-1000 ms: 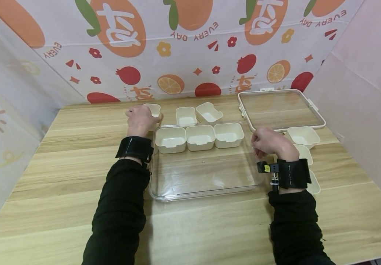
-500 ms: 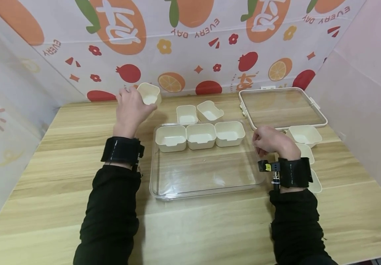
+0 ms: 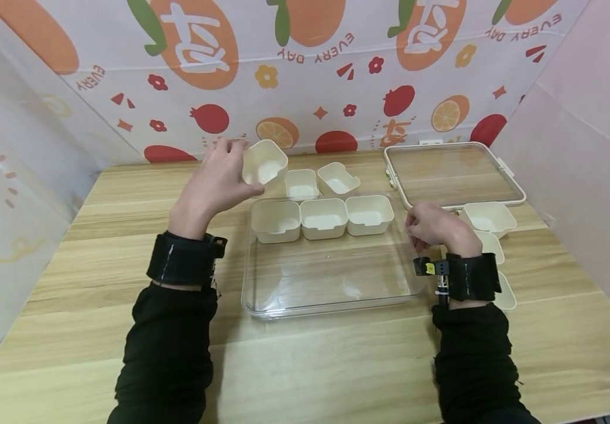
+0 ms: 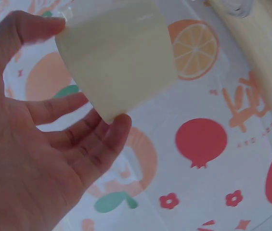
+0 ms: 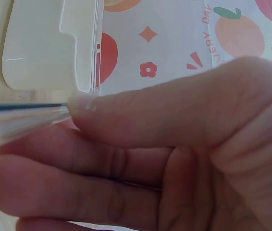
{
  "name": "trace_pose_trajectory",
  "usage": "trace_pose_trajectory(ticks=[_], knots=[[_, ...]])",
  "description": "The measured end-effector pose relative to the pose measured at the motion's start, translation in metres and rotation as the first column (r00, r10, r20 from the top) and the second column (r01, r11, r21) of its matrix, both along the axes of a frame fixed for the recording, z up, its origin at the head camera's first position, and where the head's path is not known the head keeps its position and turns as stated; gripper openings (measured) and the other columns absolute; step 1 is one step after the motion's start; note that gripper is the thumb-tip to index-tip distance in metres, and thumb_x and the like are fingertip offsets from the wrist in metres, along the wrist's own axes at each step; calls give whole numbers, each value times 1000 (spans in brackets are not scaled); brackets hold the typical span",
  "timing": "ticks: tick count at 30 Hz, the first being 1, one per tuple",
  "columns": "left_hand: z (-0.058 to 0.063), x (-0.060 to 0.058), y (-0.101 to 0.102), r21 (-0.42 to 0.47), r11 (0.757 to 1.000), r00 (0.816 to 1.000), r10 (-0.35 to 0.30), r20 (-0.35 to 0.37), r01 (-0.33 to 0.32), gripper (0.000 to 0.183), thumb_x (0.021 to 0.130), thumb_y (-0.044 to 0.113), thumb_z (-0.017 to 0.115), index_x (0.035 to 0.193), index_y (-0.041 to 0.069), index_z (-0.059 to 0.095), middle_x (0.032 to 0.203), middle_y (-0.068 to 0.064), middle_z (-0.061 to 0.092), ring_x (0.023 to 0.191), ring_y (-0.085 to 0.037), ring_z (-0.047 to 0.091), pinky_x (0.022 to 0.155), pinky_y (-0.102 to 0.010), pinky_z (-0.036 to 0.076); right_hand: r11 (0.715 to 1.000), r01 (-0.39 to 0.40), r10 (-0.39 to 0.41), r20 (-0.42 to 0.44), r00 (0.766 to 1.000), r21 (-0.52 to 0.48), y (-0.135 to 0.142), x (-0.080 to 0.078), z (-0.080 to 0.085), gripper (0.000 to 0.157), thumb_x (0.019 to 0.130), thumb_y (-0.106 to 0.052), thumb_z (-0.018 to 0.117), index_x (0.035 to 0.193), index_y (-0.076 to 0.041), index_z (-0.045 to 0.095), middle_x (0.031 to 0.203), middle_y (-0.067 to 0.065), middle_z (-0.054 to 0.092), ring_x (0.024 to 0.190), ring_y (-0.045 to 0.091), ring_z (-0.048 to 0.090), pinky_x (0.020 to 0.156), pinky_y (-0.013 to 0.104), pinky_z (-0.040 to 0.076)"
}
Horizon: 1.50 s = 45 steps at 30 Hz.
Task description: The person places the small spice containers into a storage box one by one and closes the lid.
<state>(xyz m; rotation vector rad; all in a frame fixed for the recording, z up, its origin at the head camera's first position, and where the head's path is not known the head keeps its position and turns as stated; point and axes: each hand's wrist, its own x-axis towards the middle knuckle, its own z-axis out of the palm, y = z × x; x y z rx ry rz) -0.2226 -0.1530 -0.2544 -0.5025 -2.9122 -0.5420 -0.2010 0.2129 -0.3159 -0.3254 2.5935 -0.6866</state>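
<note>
My left hand holds a small cream bin raised off the table, left of the two bins at the back. In the left wrist view the thumb and fingertips grip the bin's sides. A clear shallow box lies mid-table. Along its far side stand three cream bins in a row: a left one, a middle one and a right one. My right hand pinches the box's right rim between thumb and finger; the right wrist view shows that edge up close.
Two more cream bins, one squarish and one turned askew, stand behind the box. A clear lid with a cream frame lies at the back right. Several cream bins sit right of my right hand, partly hidden by its wrist.
My left hand has lifted the cream bin from the table's back left, then brought it rightward. My right hand has stayed at the box's rim.
</note>
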Motion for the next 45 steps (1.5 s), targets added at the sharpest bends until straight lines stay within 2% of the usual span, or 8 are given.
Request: trace_pose_trajectory(ticks=[5, 10, 15, 21, 31, 42, 45], knots=[[6, 14, 1, 0, 998, 996, -70, -56, 70, 71, 71, 25, 69, 129, -2, 38, 122, -22, 40, 108, -34, 34, 86, -50, 39, 1000, -6, 6, -6, 1000, -5, 1, 0, 0, 15, 88, -1, 44, 89, 7, 56, 62, 9, 59, 55, 18, 58, 53, 33, 50], [5, 24, 4, -14, 988, 984, -151, -93, 151, 68, 70, 23, 68, 128, 1, 41, 112, -16, 42, 96, -28, 36, 76, -45, 42, 1000, -14, 13, -21, 1000, -15, 2, 1, 1, 15, 88, 0, 43, 87, 7, 56, 61, 8, 59, 55, 18, 58, 53, 33, 50], [2, 33, 4, -44, 978, 973, -207, -97, 204, 68, 69, 23, 69, 126, 0, 41, 111, -15, 41, 97, -26, 36, 78, -42, 42, 1000, -11, 10, -13, 1000, -23, 2, 1, 1, 15, 88, 0, 43, 86, 7, 56, 60, 9, 60, 54, 18, 58, 52, 32, 50], [-1, 42, 5, -67, 970, 971, -236, -36, 233, 71, 69, 25, 69, 128, 0, 39, 108, -13, 42, 91, -24, 38, 75, -40, 42, 999, -24, 24, -21, 1000, -21, 2, 1, 1, 15, 86, -1, 43, 85, 7, 56, 60, 8, 60, 55, 17, 58, 53, 33, 50], [-13, 55, 7, -115, 956, 962, -273, -15, 270, 73, 68, 26, 72, 127, -2, 40, 109, -13, 45, 98, -24, 39, 75, -39, 46, 999, -34, 33, -27, 999, -15, 2, 2, 1, 15, 85, -1, 43, 84, 5, 57, 61, 7, 60, 55, 16, 58, 55, 34, 50], [-23, 63, 6, -157, 941, 949, -311, -47, 300, 71, 66, 26, 71, 125, -2, 42, 99, -11, 45, 88, -23, 40, 67, -34, 44, 1000, -22, 22, -33, 999, -14, 2, 2, 1, 16, 85, 0, 42, 85, 6, 56, 61, 8, 60, 55, 17, 58, 55, 34, 51], [-26, 64, 8, -167, 929, 938, -343, -55, 330, 70, 65, 25, 70, 124, -2, 43, 96, -10, 45, 86, -23, 40, 68, -34, 43, 999, -25, 24, -32, 999, -21, 2, 2, 0, 16, 84, 0, 42, 85, 7, 56, 61, 8, 60, 55, 17, 58, 54, 34, 51]])
